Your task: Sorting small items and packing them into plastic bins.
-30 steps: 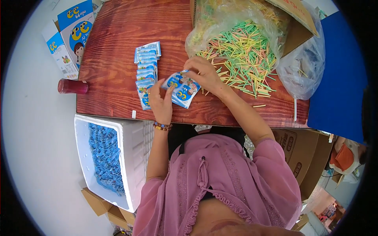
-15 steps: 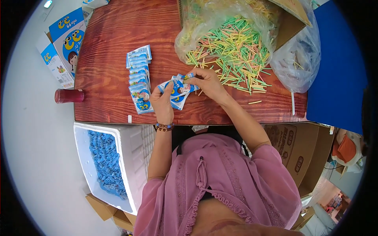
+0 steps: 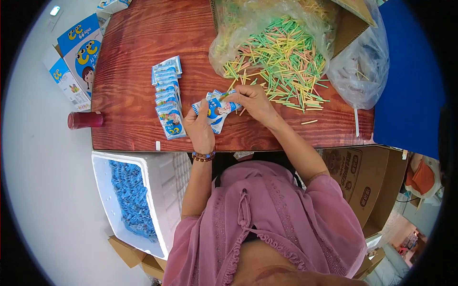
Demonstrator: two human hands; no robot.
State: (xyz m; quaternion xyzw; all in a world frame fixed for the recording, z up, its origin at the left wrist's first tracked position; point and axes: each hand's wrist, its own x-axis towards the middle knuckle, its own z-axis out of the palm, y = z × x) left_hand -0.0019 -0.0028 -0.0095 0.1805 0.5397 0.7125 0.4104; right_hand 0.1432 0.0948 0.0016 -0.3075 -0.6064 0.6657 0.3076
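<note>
My left hand (image 3: 200, 127) is closed on a small blue-and-white packet (image 3: 218, 110), thumb on top, just above the wooden table. At that packet's upper right edge, my right hand (image 3: 256, 104) is pinched; a small yellowish bit shows by its fingertips, too small to make out. Beneath the held packet lie more packets of the same kind, partly covered by it and my fingers. Left of my hands, a column of overlapping packets (image 3: 168, 97) runs away from me. Beyond my right hand spreads a pile of thin green, yellow and pink sticks (image 3: 291, 62).
The sticks spill from a clear plastic bag (image 3: 222, 55) in a cardboard box (image 3: 350, 31). A red-pink jar (image 3: 86, 119) lies at the table's left edge, near a printed carton (image 3: 78, 57). Below left stands a white foam box (image 3: 155, 200) with blue packets; below right, a cardboard carton (image 3: 355, 186).
My right fingertips have shifted slightly along the held packet's upper edge, and the packet is turned a little. The whole view has shifted slightly; the packet column looks the same.
</note>
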